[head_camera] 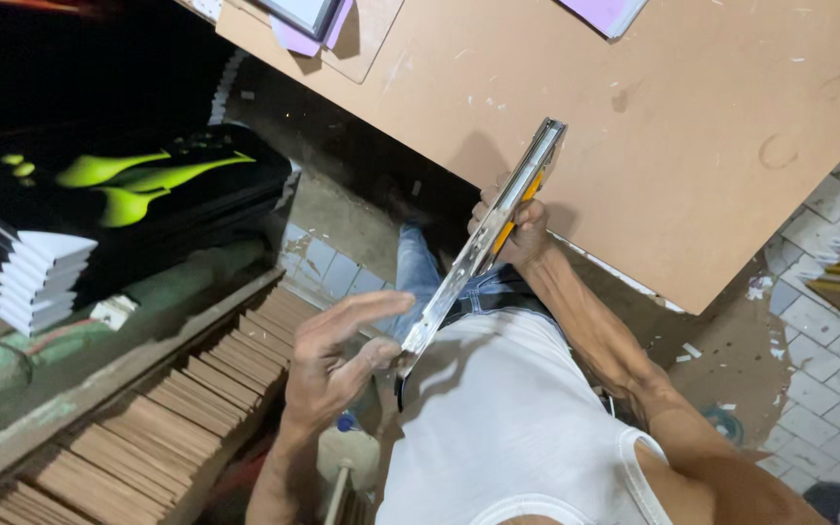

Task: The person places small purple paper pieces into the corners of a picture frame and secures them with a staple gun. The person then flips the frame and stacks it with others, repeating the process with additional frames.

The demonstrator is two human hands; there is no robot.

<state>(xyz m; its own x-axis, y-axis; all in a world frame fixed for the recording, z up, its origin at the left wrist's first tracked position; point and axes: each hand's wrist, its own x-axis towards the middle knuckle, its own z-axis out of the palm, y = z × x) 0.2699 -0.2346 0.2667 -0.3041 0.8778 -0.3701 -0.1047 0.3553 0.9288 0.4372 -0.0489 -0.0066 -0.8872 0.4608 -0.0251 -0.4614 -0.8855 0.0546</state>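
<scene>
My right hand (522,233) grips a long metal tool with a yellow and orange strip (486,243), held at a slant near the edge of a large brown board (692,126). The tool's upper end reaches over the board; its lower end points toward my left hand (332,365). That hand has its fingers spread, with thumb and fingertips touching the tool's lower tip. Below are my white sleeveless shirt (507,418) and blue jeans (420,267).
Rows of thin brown wooden slats (167,428) are stacked at lower left beside a green ledge (70,340). White stacked pieces (36,277) and a black object with bright green shapes (138,185) lie at left. Pale tiled floor (828,331) shows at right.
</scene>
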